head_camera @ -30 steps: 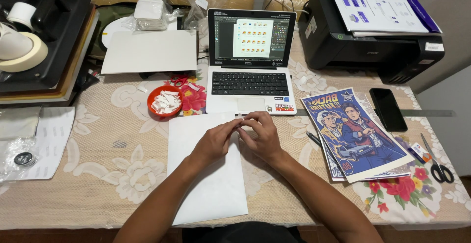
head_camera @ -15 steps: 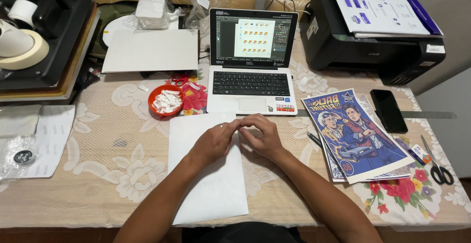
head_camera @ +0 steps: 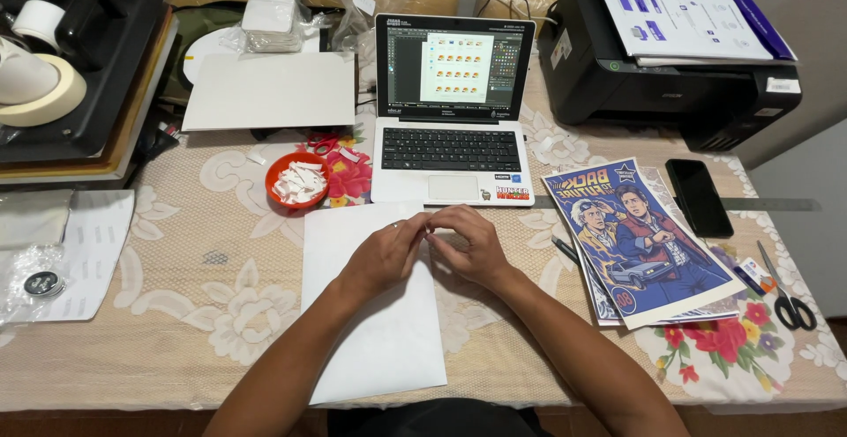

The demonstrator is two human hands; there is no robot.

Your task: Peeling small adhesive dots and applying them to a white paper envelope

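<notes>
Barely any motion since the earlier frames: both hands stay at the top right corner of the white sheet, fingertips worked a touch closer together.

Left hand (head_camera: pixel 385 253) rests on the white paper sheet (head_camera: pixel 371 313), fingers curled, tips pressed toward the right hand. Right hand (head_camera: pixel 475 245) sits just right of the sheet's edge, fingers bent, tips meeting the left hand's at the corner. They look to be pinching something small between them; can't tell what, too small and hidden by the fingers.

The sheet lies flat on the lace tablecloth (head_camera: pixel 221 305), near centre, long side running near to far, its far edge just short of the laptop (head_camera: pixel 452 111).

Surroundings:
- Red bowl (head_camera: pixel 298 181) with white paper scraps, far left of the sheet, just beside the laptop.
- Stack of colour posters (head_camera: pixel 644 243) right of the hands, slightly tilted.
- Black phone (head_camera: pixel 699 197) just right of the posters, face down or screen off.
- Scissors (head_camera: pixel 785 287) at the right table edge.
- Black printer (head_camera: pixel 670 44) far right, printed pages on top.
- Grey board (head_camera: pixel 269 90) far left of the laptop.
- Tape rolls (head_camera: pixel 35 84) on a black machine, far left.
</notes>
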